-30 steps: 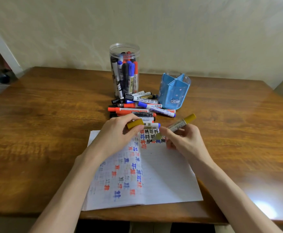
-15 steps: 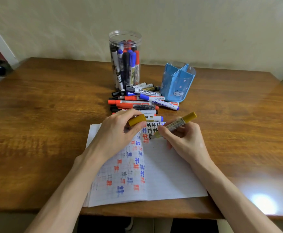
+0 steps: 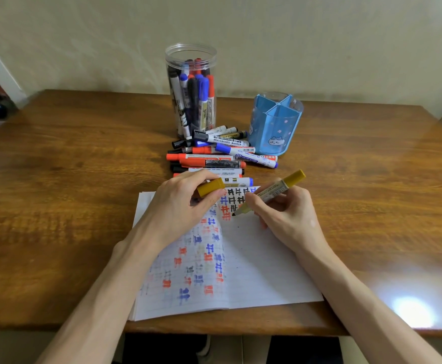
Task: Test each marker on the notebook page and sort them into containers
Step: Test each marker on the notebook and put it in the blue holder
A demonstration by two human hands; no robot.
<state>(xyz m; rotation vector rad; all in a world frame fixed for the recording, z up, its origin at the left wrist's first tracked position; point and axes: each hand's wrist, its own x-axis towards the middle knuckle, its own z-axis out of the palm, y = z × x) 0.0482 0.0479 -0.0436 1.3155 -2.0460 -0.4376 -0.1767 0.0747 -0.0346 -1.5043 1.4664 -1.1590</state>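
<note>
An open notebook (image 3: 262,269) lies at the table's near edge, its pages marked with red, blue and black test scribbles. My right hand (image 3: 288,214) grips an uncapped gold marker (image 3: 275,191), its tip touching the right page just below the scribbles. My left hand (image 3: 180,206) rests on the left page and pinches the gold cap (image 3: 210,187). Beyond the notebook lies a pile of loose markers (image 3: 214,158). Behind the pile stand a clear jar (image 3: 191,88) holding several markers and a blue divided holder (image 3: 275,124).
The wooden table (image 3: 70,179) runs wide to both sides of the notebook. A wall stands close behind the containers. A bright light reflection lies on the near right of the tabletop.
My right hand lowered the gold marker's tip onto the right page. My left hand kept hold of the cap. The camera view shifted slightly, so the scene sits a little higher.
</note>
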